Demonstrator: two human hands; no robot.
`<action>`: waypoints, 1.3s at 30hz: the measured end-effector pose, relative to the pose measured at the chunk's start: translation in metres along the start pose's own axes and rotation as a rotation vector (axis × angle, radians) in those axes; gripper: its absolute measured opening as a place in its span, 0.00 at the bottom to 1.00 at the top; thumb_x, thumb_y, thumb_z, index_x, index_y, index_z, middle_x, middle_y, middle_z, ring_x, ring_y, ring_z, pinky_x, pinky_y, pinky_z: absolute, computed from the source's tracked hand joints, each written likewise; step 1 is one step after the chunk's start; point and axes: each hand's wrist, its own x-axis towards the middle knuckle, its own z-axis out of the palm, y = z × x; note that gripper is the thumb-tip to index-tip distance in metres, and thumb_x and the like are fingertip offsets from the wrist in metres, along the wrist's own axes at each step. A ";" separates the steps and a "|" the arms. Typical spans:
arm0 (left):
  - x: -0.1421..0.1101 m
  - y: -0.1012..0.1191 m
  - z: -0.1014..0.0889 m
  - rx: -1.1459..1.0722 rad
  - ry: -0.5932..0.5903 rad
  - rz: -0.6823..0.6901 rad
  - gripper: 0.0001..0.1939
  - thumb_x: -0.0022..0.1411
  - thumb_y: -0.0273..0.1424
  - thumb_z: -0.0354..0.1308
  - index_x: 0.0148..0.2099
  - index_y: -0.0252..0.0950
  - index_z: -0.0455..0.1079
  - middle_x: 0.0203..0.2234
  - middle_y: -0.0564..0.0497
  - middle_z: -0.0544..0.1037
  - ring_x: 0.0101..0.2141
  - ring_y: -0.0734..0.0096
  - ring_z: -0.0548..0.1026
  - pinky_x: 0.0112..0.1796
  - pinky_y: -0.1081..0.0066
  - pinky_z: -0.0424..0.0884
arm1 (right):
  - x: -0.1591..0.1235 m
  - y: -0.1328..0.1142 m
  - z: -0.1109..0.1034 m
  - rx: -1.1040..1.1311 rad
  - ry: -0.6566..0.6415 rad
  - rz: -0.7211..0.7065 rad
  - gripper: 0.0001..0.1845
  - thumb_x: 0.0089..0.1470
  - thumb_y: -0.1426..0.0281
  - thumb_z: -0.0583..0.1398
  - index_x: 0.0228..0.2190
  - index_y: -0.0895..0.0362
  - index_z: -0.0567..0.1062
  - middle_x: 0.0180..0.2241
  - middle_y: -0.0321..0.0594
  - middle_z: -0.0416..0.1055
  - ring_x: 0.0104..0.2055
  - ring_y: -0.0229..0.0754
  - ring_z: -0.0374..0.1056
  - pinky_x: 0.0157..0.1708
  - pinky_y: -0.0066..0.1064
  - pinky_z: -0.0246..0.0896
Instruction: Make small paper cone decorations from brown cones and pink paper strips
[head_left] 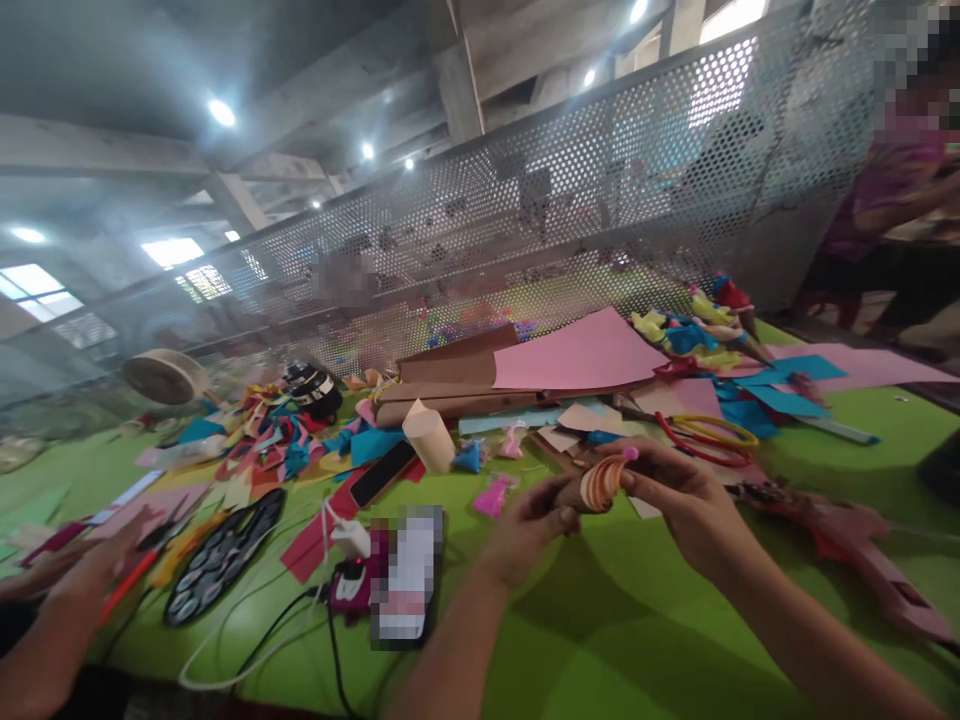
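Striped piece [602, 486]: raised over the green tabletop [600, 640], between its near edge and the paper toward the far edge; orange-and-white bands at one end, brown at the other; pink ball [631, 454] at the banded end.
Left hand [529, 530]: narrow grip, thumb and fingers holding the brown end.
Right hand [679, 490]: narrow grip, thumb and fingers on the banded end, beside the pink ball; exact contact of the farther fingers partly hidden, cannot tell.
Glue gun [847, 550]: lying toward the right edge, beside the right forearm.
Cords: yellow cord [716, 430] and red cord [694, 445], looped just beyond the right hand.
Small items: beige roll [429, 437], tilted, with blue piece [469, 457] beside it; pink bag [493, 496] near the left hand.
Phones: lit phone [409, 590] toward the near edge, left of the left forearm; dark phone [386, 470] farther in, on red paper [315, 545].
Charger [352, 585]: beside the lit phone, cables around it.
Far edge: pink sheet [585, 355] overlapping brown paper [454, 370]; mesh panel [562, 200] beyond.
Left edge: another person's hand [112, 560], near a black tray [225, 555].
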 end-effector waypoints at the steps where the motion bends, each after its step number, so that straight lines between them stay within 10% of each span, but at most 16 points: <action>1: 0.000 0.001 0.001 -0.004 0.005 -0.005 0.28 0.49 0.41 0.74 0.52 0.38 0.78 0.38 0.46 0.78 0.31 0.74 0.68 0.36 0.69 0.66 | 0.000 0.000 -0.001 -0.010 -0.005 -0.025 0.16 0.43 0.54 0.74 0.31 0.50 0.83 0.35 0.41 0.79 0.38 0.50 0.74 0.36 0.38 0.71; 19: -0.001 0.002 0.009 -0.074 -0.006 -0.052 0.28 0.46 0.42 0.76 0.50 0.41 0.80 0.38 0.48 0.80 0.31 0.74 0.68 0.38 0.67 0.65 | -0.001 0.009 -0.004 -0.024 0.049 -0.011 0.13 0.43 0.57 0.75 0.26 0.52 0.82 0.28 0.38 0.76 0.32 0.44 0.71 0.31 0.33 0.67; 39: 0.002 0.005 0.014 0.020 0.020 -0.002 0.31 0.47 0.41 0.75 0.53 0.39 0.78 0.52 0.43 0.79 0.53 0.53 0.73 0.57 0.54 0.64 | -0.002 0.003 -0.004 -0.037 0.110 0.070 0.19 0.41 0.55 0.74 0.36 0.48 0.85 0.36 0.40 0.82 0.34 0.45 0.73 0.27 0.32 0.65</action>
